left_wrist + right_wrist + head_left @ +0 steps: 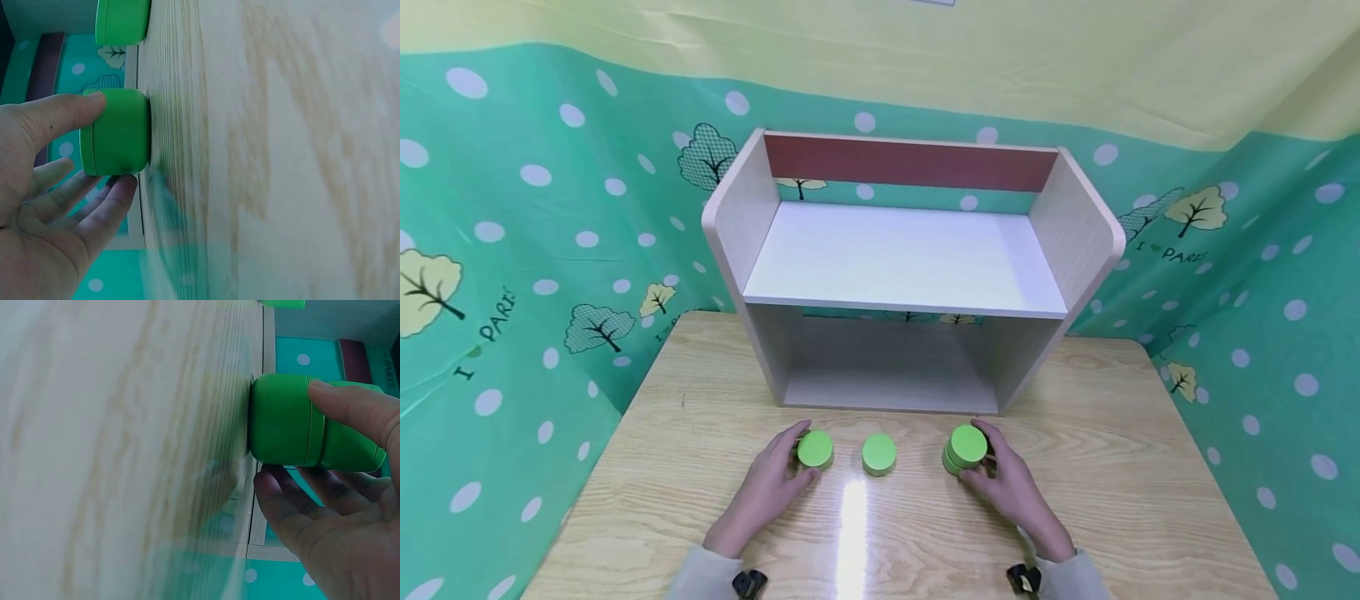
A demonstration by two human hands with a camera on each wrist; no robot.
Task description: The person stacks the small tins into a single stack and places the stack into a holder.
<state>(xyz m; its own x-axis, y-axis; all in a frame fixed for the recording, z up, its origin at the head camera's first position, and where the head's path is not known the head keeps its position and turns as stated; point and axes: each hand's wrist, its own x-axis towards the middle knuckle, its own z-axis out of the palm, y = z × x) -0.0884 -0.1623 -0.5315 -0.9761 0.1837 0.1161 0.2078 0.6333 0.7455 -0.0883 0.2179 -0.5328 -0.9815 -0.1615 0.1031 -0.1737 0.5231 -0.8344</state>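
Observation:
Short green round tins with a lid seam stand on the table. My left hand (pixel 777 471) curls round the left green tin (pixel 816 448), thumb on its near side and fingers at its far side, also seen in the left wrist view. At the right, one green tin (pixel 967 445) sits on another, slightly off-centre. My right hand (pixel 1006 479) curves round this stack. In the right wrist view the thumb touches near the lower tin's (pixel 281 419) seam, with the fingers along the other side. Between the hands stands a single green tin (pixel 878 454), untouched.
Behind the tins stands a pale two-level shelf (pixel 902 258) with a dark red back strip (pixel 910 161). The wooden table (pixel 1150 467) extends to both sides. A green printed curtain (pixel 535 225) hangs around the back and sides.

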